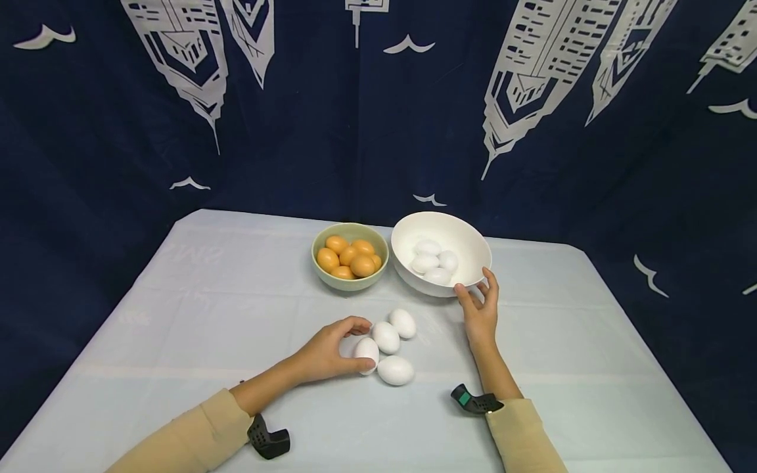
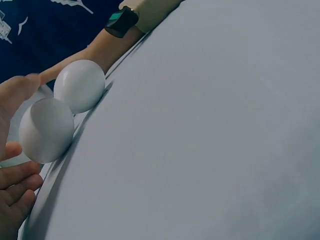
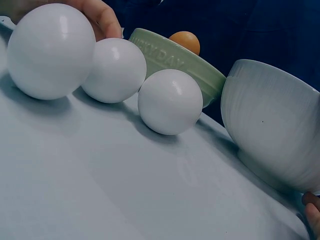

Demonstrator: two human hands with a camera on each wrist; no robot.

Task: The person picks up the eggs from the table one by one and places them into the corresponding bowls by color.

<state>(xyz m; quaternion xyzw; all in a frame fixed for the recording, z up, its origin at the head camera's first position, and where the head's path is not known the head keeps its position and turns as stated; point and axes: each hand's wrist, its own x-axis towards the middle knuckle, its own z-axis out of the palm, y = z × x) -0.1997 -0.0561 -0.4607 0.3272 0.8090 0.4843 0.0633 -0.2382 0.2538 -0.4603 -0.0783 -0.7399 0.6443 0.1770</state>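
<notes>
My left hand reaches around the leftmost white egg, thumb in front and fingers behind. In the left wrist view, the thumb stands a little apart from that egg, and the fingertips are close to its lower side; contact is unclear. Three more white eggs lie beside it: one nearer me, one in the middle and one farther back. At the white bowl, my right hand holds the front right rim between thumb and fingers. Several white eggs lie inside.
Left of the white bowl stands a smaller green bowl holding several orange egg-shaped fruits. Both bowls are near the back edge of the white-covered table. A dark blue curtain with white building prints hangs behind.
</notes>
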